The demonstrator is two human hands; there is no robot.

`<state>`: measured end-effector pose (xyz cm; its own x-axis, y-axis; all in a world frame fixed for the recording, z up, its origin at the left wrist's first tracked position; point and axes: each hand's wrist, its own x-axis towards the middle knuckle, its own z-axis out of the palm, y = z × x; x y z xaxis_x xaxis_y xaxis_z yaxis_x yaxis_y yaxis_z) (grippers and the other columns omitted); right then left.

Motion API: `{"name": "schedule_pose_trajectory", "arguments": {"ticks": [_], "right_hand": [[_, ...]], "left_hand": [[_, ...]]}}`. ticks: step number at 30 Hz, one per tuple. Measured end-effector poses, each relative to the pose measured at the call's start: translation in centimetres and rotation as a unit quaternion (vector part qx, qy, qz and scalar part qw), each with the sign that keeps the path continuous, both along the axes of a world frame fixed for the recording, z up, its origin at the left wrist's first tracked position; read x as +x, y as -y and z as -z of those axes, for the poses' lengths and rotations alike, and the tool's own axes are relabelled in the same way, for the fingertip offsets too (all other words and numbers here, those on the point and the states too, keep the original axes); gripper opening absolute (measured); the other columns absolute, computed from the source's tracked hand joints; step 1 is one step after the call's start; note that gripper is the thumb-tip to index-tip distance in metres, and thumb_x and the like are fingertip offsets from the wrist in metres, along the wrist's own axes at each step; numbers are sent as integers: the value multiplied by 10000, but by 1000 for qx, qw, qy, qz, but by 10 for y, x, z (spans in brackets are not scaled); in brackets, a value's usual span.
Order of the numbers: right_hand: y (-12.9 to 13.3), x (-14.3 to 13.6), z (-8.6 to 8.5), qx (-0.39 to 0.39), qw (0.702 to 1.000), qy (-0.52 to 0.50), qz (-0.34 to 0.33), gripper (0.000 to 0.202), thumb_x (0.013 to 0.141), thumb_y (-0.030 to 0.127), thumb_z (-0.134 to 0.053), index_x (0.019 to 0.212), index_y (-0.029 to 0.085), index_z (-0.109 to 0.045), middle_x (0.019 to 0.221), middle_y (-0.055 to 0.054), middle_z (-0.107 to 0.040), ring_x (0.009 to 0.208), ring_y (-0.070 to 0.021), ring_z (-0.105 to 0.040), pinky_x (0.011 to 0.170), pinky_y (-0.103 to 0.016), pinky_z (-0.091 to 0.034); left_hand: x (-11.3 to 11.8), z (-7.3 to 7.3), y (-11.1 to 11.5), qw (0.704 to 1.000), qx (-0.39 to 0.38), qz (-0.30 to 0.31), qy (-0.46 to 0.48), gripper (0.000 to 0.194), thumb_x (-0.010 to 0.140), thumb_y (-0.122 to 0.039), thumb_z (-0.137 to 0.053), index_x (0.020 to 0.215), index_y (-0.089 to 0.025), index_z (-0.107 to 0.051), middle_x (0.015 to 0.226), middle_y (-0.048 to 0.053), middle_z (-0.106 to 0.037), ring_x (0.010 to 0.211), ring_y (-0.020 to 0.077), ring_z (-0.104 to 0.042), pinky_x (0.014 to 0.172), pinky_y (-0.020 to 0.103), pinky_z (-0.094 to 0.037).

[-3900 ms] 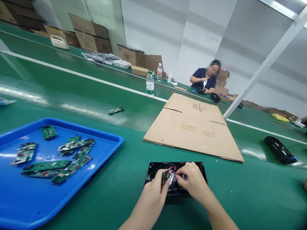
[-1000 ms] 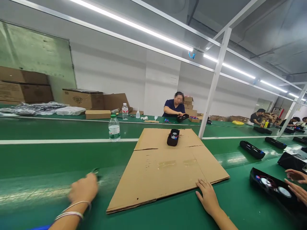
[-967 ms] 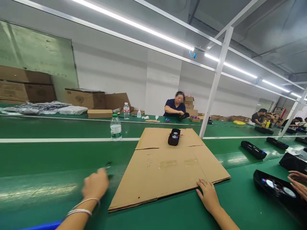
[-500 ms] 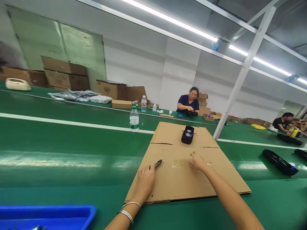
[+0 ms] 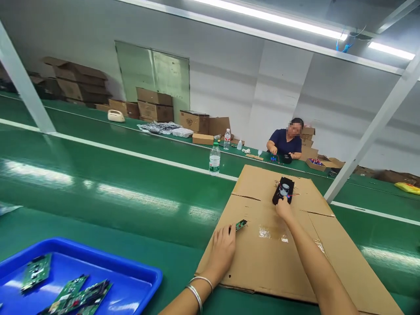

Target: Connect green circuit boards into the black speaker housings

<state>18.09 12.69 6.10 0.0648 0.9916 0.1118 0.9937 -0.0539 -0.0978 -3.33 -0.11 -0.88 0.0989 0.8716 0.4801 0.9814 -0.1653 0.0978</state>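
My left hand [image 5: 225, 247], with two silver bangles on its wrist, is closed around a small green circuit board [image 5: 241, 225] whose far end sticks out past the fingers. It is low over the left part of a flat cardboard sheet [image 5: 262, 262]. Further out, my right hand [image 5: 284, 208] reaches the near end of a black housing [image 5: 283, 189] with a round pale part and thin wires. The right fingers are bent against the housing, and their tips are partly hidden, so I cannot tell whether they grip it or only touch it.
A blue tray [image 5: 144, 273] with several green circuit boards [image 5: 36, 272] stands at the near left. A green-capped water bottle [image 5: 215, 159] is beyond the cardboard. Across the green bench a person [image 5: 285, 142] handles a black part. A white post [image 5: 370, 131] rises at the right.
My right hand has moved forward from above the cardboard to the black housing. My left hand keeps hold of the circuit board. The view has turned left, showing more of the blue tray.
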Motion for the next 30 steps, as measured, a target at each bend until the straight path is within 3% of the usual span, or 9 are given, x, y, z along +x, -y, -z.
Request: {"name": "schedule_pose_trajectory", "arguments": {"ticks": [3, 6, 8, 10, 14, 17, 20, 25, 30], "right_hand": [[48, -7, 0, -6, 999, -15, -42, 215, 870, 260, -498, 1035, 131, -548, 1064, -76, -556, 850, -158, -580, 741, -346, -487], [101, 9, -17, 12, 991, -44, -122, 282, 899, 144, -329, 1067, 159, -555, 963, -58, -608, 783, -142, -591, 711, -300, -470], [127, 28, -30, 39, 984, -58, -163, 413, 868, 64, -243, 1163, 190, -503, 1082, -62, -586, 903, -145, -565, 782, -303, -441], [144, 43, -36, 45, 976, -57, -205, 425, 806, 33, -331, 1128, 214, -540, 1166, -45, -559, 1033, -161, -500, 855, -317, -398], [162, 45, -21, 28, 966, -29, -256, 210, 696, 73, -578, 802, 230, -666, 1030, -26, -638, 1030, -235, -460, 877, -396, -330], [184, 33, -9, 38, 962, -7, -271, 111, 726, 130, -614, 732, 232, -659, 840, -25, -660, 953, -230, -466, 899, -446, -241], [226, 20, -4, 31, 953, 10, -301, 40, 722, 198, -657, 715, 231, -636, 751, 0, -639, 854, -185, -477, 870, -395, -245], [304, 1, 15, 67, 947, 45, -310, 154, 672, 244, -698, 637, 185, -560, 678, 1, -602, 737, -168, -473, 740, -352, -287], [340, -17, 24, 152, 951, 62, -261, 223, 610, 296, -750, 649, 201, -552, 648, -3, -577, 679, -183, -484, 721, -376, -302]], "left_hand": [[1, -3, 1, 1000, -6, 4, 4, 443, 784, 37, -310, 1175, -88, -478, 1036, 139, -586, 943, 241, -546, 875, 407, -409], [1, -6, 3, 1000, -10, 12, 9, 437, 788, 28, -308, 1173, -85, -483, 1031, 145, -590, 957, 248, -542, 879, 410, -401], [2, -7, 3, 1000, -12, 15, 13, 434, 789, 22, -317, 1174, -92, -482, 1021, 144, -594, 957, 249, -544, 880, 415, -397], [2, -7, 2, 1000, -14, 15, 20, 412, 797, 8, -331, 1165, -90, -488, 1018, 150, -593, 954, 251, -550, 870, 415, -401], [3, -10, 2, 999, -12, 9, 40, 339, 820, -16, -385, 1131, -85, -502, 999, 121, -600, 938, 235, -567, 847, 423, -425], [2, -13, 3, 998, -5, 13, 65, 272, 837, -86, -464, 1102, -121, -513, 998, 68, -601, 931, 204, -573, 833, 418, -446], [1, -16, 5, 994, -1, 29, 106, 240, 835, -152, -512, 1074, -135, -529, 1006, 54, -599, 922, 194, -577, 821, 415, -461], [1, -18, 6, 975, -7, 59, 215, 248, 839, -210, -521, 1078, -145, -531, 1078, 65, -581, 975, 210, -563, 846, 448, -456], [0, -26, 5, 929, -34, 84, 358, 261, 842, -254, -518, 1085, -162, -536, 1141, 72, -561, 1031, 221, -541, 867, 458, -447]]}}
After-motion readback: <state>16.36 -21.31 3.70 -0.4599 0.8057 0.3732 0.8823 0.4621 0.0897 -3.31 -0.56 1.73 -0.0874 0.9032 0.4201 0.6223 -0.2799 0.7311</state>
